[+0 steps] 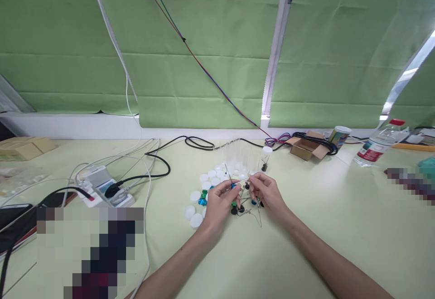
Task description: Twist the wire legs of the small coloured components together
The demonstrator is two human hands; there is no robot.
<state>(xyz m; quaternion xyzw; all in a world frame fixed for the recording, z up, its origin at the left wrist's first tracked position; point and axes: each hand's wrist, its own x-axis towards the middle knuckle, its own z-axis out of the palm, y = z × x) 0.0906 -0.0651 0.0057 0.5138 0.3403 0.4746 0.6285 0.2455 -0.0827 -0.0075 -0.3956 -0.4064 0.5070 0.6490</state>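
Both hands meet over a cluster of small parts at the middle of the table. My left hand (222, 197) is closed in a pinch on a thin metal rod (242, 181) with a small blue piece near its left end. My right hand (267, 194) pinches the other end of the same rod. Just left of my left hand lie green and blue knob-like pieces (203, 196) and several white round caps (196, 220). Beneath the fingers are black round pieces (234, 210) and bent metal wires (256, 217), partly hidden by the hands.
Clear upright containers (243, 154) stand behind the hands, beside a white-capped one (267, 150). A power strip (108, 190) with cables is at left. Back right hold an open cardboard box (306, 147), a can (339, 137) and a water bottle (377, 145).
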